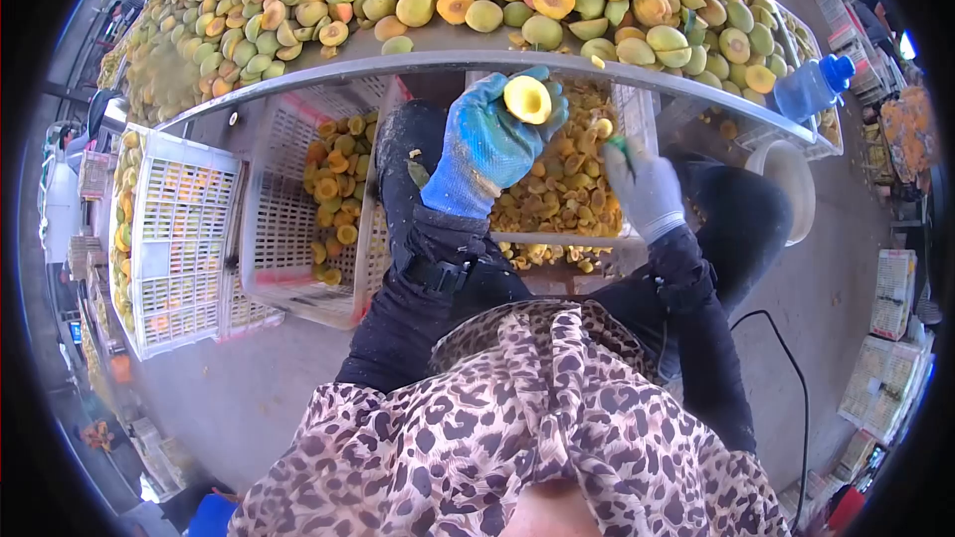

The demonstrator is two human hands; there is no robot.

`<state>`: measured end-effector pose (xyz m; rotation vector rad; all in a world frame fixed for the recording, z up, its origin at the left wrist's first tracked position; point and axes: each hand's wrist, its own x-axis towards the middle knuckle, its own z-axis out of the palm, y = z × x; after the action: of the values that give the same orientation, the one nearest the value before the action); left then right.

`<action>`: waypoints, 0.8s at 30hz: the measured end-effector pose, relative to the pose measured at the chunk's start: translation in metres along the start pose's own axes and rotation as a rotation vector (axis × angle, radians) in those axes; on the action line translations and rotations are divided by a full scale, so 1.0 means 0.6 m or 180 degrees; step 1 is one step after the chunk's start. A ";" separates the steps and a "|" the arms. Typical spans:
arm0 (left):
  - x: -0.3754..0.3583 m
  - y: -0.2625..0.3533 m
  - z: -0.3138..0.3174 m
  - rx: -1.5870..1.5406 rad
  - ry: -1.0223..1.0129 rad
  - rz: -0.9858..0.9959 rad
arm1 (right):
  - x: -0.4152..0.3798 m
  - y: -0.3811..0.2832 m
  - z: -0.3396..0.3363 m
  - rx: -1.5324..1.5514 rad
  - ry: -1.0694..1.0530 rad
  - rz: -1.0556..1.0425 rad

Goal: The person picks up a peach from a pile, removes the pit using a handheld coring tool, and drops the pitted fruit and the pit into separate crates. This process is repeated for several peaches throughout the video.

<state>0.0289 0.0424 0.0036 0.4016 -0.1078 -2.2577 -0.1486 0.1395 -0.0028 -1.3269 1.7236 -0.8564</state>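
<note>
In its blue glove, my left hand point(494, 144) holds up a pale yellow peach half point(527, 100). Its cut side faces me, with a round hollow in the middle. To the right, my right hand point(645, 184), in a light grey glove, is closed around a small green-handled tool point(618, 143). A small yellowish piece point(604, 127) shows at the tool's end; I cannot make out the blade. Below both hands, a crate point(572, 239) is filled with yellow-orange peach pieces point(557, 194).
A metal-edged table point(438, 62) piled with halved peaches point(477, 15) stands ahead. At left are a pinkish crate point(298, 283) and a white crate point(184, 249). A blue water bottle point(811, 89), a white bucket point(801, 194) and a black cable point(796, 368) are at right.
</note>
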 end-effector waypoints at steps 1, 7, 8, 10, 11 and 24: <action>-0.002 -0.006 -0.011 0.0008 0.0033 -0.0025 | 0.002 0.009 0.007 -0.1659 0.1289 -0.1037; -0.038 -0.033 0.016 0.5712 -0.0132 0.2879 | 0.001 -0.048 0.018 -0.1994 0.1281 -0.1574; -0.035 -0.035 0.003 0.5859 0.0051 0.3162 | 0.002 -0.051 0.017 -0.2227 0.1226 -0.1551; -0.038 -0.046 -0.009 0.5413 0.0098 0.3122 | 0.002 -0.053 0.017 -0.2458 0.1158 -0.1549; -0.041 -0.053 -0.011 0.4974 0.0116 0.3056 | 0.000 -0.054 0.018 -0.2529 0.1074 -0.1470; -0.153 0.127 -0.082 0.7376 0.3001 0.3997 | 0.028 0.080 -0.040 -0.3151 0.1210 -0.0149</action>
<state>0.1560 0.0635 -0.0043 1.6593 -1.7431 0.3018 -0.1936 0.1355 -0.0362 -1.8992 2.5904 -0.2381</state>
